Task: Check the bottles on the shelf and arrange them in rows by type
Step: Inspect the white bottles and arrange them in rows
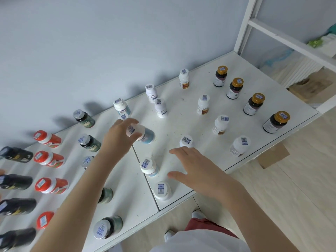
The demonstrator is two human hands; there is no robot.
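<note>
Red-capped bottles (48, 159) stand in a row at the left of the shelf (174, 122). Mid-shelf, the left hand (119, 136) grips a blue-labelled bottle (147, 136) by its white cap. The bottle is tilted, its long axis running left to right and its cap pointing left, with bare surface just right of it. The right hand (197, 170), fingers spread and holding nothing, hovers by the near edge beside a white bottle (185, 141).

View: a single wide-angle camera worn on the person's head.
Position: above the front edge of the shelf (181, 124), on the person's side.
Direction: forward and steeply down; the wall (109, 42) fills the top, the floor (300, 188) the lower right.
Roll: tilted, so the shelf's back edge climbs from lower left to upper right.
Nearness: arm's reach; the left hand (120, 137), round a bottle (145, 135), sits mid-frame, with the right hand (196, 170) below and to the right.
Edges: both forearms run off the bottom.
</note>
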